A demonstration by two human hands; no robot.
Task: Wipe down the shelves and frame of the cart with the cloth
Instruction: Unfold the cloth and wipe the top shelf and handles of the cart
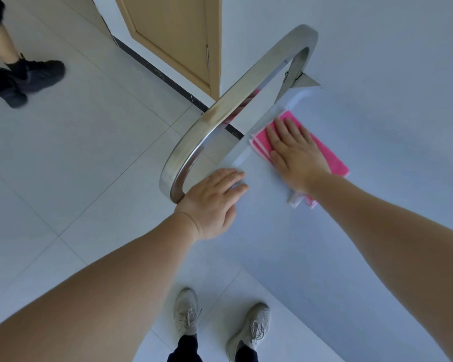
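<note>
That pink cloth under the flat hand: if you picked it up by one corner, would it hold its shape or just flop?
Probably flop. The pink cloth lies folded in thin layers, whose edges show beside the right hand, so it looks soft and light. Pressed flat on the smooth cart shelf, it likely slides easily when pushed. A loose end near the wrist already looks bunched.

No text, label, brand, number or sign can be read anywhere in this view.
</note>
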